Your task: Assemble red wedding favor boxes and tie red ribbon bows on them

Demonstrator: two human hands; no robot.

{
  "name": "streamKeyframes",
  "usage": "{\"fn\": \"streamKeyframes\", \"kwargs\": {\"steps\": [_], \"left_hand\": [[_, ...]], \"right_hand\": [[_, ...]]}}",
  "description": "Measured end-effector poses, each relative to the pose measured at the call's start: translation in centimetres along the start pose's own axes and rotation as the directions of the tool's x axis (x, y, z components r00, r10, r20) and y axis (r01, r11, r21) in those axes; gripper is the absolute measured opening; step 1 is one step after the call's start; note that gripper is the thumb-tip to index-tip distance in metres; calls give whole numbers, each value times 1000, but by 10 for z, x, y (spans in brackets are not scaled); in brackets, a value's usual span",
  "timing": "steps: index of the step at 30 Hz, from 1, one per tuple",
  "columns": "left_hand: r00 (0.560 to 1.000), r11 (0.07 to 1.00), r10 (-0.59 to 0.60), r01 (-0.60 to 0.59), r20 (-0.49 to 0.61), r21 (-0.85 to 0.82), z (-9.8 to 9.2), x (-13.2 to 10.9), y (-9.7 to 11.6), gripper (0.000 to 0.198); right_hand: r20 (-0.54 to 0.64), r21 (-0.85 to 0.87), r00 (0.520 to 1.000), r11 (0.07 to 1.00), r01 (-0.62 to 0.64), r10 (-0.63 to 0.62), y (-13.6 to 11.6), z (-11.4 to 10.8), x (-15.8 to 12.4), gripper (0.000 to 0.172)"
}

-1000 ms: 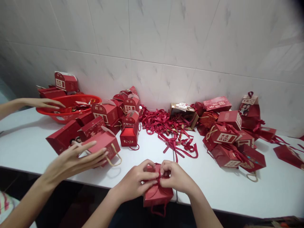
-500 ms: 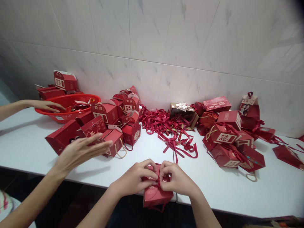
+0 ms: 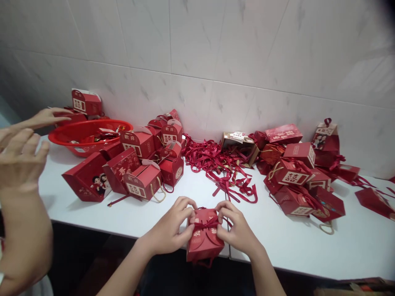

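A small red gift box (image 3: 205, 246) sits at the table's front edge between my hands, its top crossed by a dark red ribbon (image 3: 206, 224) tied in a bow. My left hand (image 3: 173, 224) pinches the bow's left loop. On the other side, my right hand (image 3: 232, 224) pinches the right loop, and a ribbon end sticks out beside its fingers. Both hands rest close against the box's upper edges. Under the front of the box another bit of ribbon hangs down.
Red boxes (image 3: 143, 181) stand in a group to the left, beside a red plastic basin (image 3: 89, 137). Loose ribbons (image 3: 206, 156) lie in a heap near an open box (image 3: 239, 144). More boxes (image 3: 293, 174) are piled right. A co-worker's hands (image 3: 23, 158) are at far left.
My hands have moved apart, and the bow now shows spread across the box top. The co-worker's hands have moved: one off the basin toward the boxes behind, the other leftward from the near boxes.
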State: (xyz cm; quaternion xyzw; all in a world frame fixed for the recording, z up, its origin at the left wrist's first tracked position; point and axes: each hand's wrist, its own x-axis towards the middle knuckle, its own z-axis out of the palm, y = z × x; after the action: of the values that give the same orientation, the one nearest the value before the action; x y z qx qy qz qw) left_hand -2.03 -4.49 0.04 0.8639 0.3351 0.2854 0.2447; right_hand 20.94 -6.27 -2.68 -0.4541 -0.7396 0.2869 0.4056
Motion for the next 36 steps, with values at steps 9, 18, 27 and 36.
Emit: {"fn": "streamKeyframes", "kwargs": {"steps": [9,18,27,36], "left_hand": [[1000,1000,-2,3,-20,14,12,3,-18,19],[994,980,17,4,-106,199,11,2,-29,22],[982,890,137,-66,-126,452,4,-2,-43,19],[999,1000,-12,12,-37,-14,17,-8,-40,17]], "right_hand": [[-95,-289,990,955,69,-101,10,4,-7,16],[-224,-302,974,953,-28,-42,12,4,-11,27],[-169,-245,985,970,-16,-27,7,-1,-18,35],[248,188,967,976,-112,63,26,4,-31,103]]}}
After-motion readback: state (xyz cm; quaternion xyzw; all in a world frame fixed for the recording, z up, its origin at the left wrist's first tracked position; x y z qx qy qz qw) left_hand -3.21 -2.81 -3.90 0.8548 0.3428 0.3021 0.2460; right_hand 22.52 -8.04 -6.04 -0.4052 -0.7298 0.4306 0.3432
